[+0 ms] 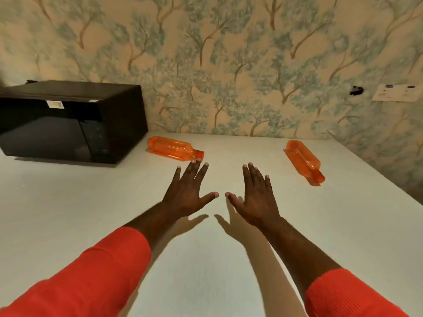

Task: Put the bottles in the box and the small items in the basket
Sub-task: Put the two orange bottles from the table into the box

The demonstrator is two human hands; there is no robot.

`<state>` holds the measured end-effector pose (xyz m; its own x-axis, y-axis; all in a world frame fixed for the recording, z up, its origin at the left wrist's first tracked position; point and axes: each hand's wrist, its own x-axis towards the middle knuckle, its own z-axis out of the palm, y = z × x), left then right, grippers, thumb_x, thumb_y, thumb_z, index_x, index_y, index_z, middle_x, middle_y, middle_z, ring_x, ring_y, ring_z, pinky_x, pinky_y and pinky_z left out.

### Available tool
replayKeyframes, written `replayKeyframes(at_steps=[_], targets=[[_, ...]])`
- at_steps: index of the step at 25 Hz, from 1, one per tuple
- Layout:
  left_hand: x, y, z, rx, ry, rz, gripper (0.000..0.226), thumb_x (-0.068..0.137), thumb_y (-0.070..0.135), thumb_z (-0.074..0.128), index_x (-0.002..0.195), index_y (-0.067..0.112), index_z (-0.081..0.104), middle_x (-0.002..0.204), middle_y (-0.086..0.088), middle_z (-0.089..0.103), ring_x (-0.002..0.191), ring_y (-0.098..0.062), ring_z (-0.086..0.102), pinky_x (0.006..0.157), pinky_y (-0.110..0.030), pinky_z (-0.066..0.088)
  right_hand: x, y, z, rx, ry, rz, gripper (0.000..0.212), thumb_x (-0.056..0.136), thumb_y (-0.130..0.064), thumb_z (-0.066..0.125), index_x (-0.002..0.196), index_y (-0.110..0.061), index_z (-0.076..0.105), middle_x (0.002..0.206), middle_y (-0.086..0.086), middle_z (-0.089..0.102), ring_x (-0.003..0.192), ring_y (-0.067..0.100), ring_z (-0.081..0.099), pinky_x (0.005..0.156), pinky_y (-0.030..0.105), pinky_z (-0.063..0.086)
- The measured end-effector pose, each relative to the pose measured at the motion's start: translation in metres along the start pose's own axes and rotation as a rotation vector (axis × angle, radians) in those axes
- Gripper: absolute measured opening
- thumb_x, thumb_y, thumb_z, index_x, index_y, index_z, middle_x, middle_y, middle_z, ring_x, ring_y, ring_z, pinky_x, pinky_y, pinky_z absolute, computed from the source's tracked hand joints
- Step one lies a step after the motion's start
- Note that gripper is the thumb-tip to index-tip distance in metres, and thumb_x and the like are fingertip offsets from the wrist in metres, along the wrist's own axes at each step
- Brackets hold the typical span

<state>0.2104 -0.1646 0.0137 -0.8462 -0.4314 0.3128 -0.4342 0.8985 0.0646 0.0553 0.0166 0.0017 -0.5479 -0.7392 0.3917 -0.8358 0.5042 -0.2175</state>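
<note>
Bottles were not yet held, for near the viewer the left hand and right hand hovered spread and empty above the table, while farther off the left bottle and right bottle lay sideways, seemingly light, rigid, slick plastic best gripped mid-body.

A white counter carries 3 things: a black microwave at the far left, and 2 orange bottles lying on their sides, 1 near the microwave, 1 well apart at the right.
</note>
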Motion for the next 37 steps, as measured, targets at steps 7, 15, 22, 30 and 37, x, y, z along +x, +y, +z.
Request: replayKeyframes(at_steps=[7, 15, 22, 30, 37], targets=[[0.097, -0.101, 0.055, -0.037, -0.073, -0.186, 0.095, 0.092, 0.077, 0.031, 0.162, 0.024, -0.004, 0.17, -0.004, -0.006, 0.157, -0.024, 0.001, 0.125, -0.054, 0.006, 0.129, -0.006, 0.095, 0.071, -0.105, -0.086, 0.096, 0.091, -0.079, 0.025, 0.162, -0.022, -0.006, 0.171, 0.0, -0.004, 0.157, 0.016, -0.004, 0.126, 0.047, -0.003], [0.185, -0.194, 0.104, -0.044, -0.021, -0.173, 0.09, 0.096, 0.057, 0.053, 0.162, 0.02, 0.004, 0.17, -0.007, 0.008, 0.156, -0.028, 0.01, 0.122, -0.057, 0.014, 0.237, -0.04, 0.179, 0.178, -0.058, -0.08, 0.083, 0.096, -0.054, 0.055, 0.16, -0.013, 0.021, 0.164, 0.008, 0.031, 0.151, 0.025, 0.027, 0.124, 0.052, 0.019], [0.187, -0.195, 0.122, -0.109, 0.033, -0.134, 0.083, 0.097, 0.061, 0.045, 0.161, 0.022, 0.011, 0.17, -0.005, 0.013, 0.157, -0.028, 0.007, 0.123, -0.055, 0.014, 0.259, -0.063, 0.196, 0.197, 0.065, -0.022, 0.045, 0.091, -0.037, 0.058, 0.13, -0.013, 0.057, 0.115, 0.008, 0.062, 0.102, 0.027, 0.06, 0.083, 0.04, 0.05], [0.196, -0.14, 0.092, -0.811, 0.13, -0.716, 0.108, 0.085, 0.07, 0.06, 0.162, 0.019, 0.003, 0.17, -0.009, 0.011, 0.149, -0.036, 0.03, 0.115, -0.049, 0.036, 0.209, -0.053, 0.155, 0.421, 0.138, 0.088, 0.042, 0.082, -0.04, 0.051, 0.112, -0.014, 0.065, 0.108, 0.007, 0.063, 0.097, 0.024, 0.06, 0.076, 0.032, 0.046], [0.218, -0.059, 0.076, -1.59, 0.105, -1.124, 0.082, 0.075, 0.048, 0.08, 0.142, 0.013, 0.049, 0.128, -0.016, 0.064, 0.109, -0.038, 0.065, 0.088, -0.05, 0.057, 0.155, -0.001, 0.11, 0.556, 0.189, 0.243, 0.031, 0.085, -0.03, 0.061, 0.115, -0.025, 0.062, 0.113, 0.001, 0.062, 0.098, 0.018, 0.063, 0.074, 0.019, 0.044]])
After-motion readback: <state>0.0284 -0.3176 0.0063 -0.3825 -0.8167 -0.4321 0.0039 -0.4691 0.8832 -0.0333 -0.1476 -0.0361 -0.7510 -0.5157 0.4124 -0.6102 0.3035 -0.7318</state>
